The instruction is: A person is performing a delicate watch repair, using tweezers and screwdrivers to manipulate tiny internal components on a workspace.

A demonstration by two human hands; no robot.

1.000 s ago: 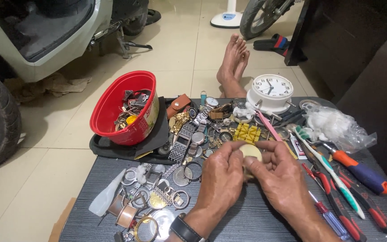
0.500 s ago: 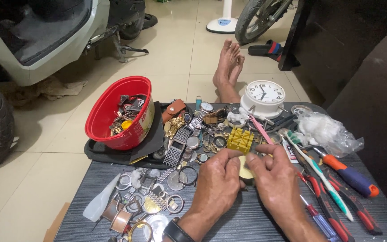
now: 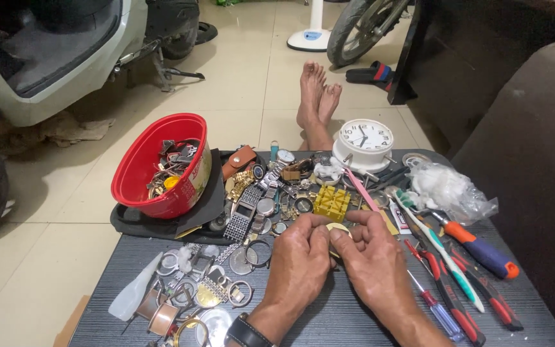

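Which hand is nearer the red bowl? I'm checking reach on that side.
Left. The left hand is below-right of the red bowl; the right hand is farther right, beyond it.

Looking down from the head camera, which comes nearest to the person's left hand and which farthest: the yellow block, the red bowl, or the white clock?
From the left hand:
1. Yellow block, just beyond the fingers.
2. Red bowl, far left.
3. White clock, at the table's far edge, right; close to the bowl's distance.

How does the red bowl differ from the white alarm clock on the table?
The red bowl is open, tilted and full of small metal parts; the white alarm clock is closed, with a dial. The bowl lies on the left of the hands, the clock far right. The bowl looks larger. Both are round.
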